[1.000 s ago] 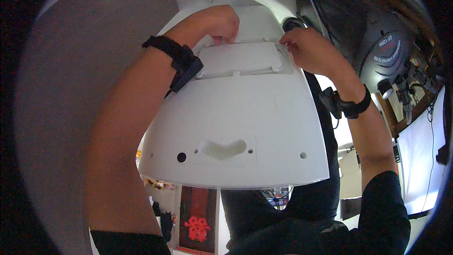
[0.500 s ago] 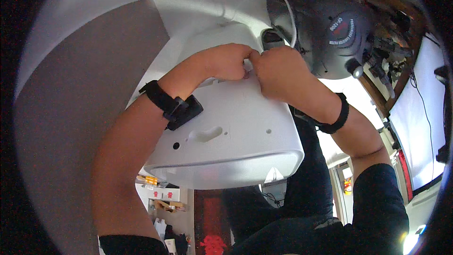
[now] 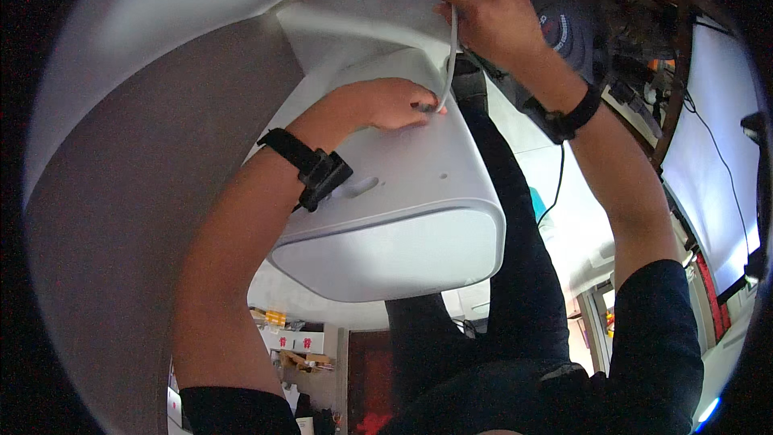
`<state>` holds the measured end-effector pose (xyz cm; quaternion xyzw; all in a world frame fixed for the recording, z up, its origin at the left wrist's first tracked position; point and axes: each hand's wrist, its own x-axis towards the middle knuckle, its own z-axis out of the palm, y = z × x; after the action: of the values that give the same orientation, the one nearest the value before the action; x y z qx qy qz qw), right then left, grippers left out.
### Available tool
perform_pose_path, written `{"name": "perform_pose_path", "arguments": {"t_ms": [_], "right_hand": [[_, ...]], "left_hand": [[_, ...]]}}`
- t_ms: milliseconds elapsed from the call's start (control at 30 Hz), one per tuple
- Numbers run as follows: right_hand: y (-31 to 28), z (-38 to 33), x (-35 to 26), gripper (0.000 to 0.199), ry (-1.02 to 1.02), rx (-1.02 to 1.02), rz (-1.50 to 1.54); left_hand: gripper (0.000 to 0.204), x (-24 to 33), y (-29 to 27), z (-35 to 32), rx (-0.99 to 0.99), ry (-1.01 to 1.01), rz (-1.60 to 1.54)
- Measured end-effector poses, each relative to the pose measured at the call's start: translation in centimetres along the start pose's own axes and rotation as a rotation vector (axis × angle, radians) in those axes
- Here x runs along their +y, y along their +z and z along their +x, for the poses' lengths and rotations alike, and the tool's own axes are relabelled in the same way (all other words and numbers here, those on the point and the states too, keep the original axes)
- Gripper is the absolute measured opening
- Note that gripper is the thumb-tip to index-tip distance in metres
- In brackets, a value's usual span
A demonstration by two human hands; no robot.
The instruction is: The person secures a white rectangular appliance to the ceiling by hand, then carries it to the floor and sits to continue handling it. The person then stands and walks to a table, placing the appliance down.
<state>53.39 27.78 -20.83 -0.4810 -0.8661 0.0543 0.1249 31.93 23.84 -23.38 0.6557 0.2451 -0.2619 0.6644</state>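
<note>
A large white plastic appliance housing (image 3: 386,254) with rounded corners is tilted in front of me. Its upper face has a slot (image 3: 357,187) and small holes. Over the far part of that face, my left hand (image 3: 394,103) is closed, its fingertips pinching the lower end of a white cord (image 3: 452,52) close to the housing. From there the cord rises to my right hand (image 3: 495,16), raised at the far right. My right thumb and fingers are bent about the cord, while its other fingers are loosely curled. The cord's upper end runs out of view.
A dark grey round canister (image 3: 568,28) stands beyond my right hand. Brown-grey panel (image 3: 145,193) fills the left side. My dark-trousered leg (image 3: 527,274) is right of the housing, and cluttered shelves (image 3: 302,346) show below. Black straps with small boxes are on both wrists.
My right hand has left my left hand and moved up and away, with the cord now stretched between them. My left hand stays at the housing, whose front panel shows more fully.
</note>
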Motion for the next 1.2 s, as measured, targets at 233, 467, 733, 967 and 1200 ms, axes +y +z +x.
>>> {"name": "perform_pose_path", "arguments": {"t_ms": [233,467,733,967,1200], "right_hand": [[-10.0,0.3,-0.7,0.015,-0.156,-0.455,-0.065],[-13.7,2.1,-4.3,0.010,-0.265,-0.599,0.235],[-8.5,6.8,-9.0,0.018,-0.269,-0.159,0.396],[-2.9,0.2,-7.6,0.031,0.146,-0.923,0.527],[5.1,-4.5,-6.4,0.028,0.187,-1.006,0.744]], "left_hand": [[0.042,0.9,-0.7,-1.0,-0.014,-0.134,0.016],[0.044,6.3,-3.0,-5.7,0.004,-0.165,-0.011],[0.043,3.9,-1.3,-12.9,0.210,-0.079,-0.553],[0.046,3.5,0.7,-14.0,0.254,-0.038,-0.724],[0.035,1.9,0.5,-13.5,0.328,0.098,-1.008]]}}
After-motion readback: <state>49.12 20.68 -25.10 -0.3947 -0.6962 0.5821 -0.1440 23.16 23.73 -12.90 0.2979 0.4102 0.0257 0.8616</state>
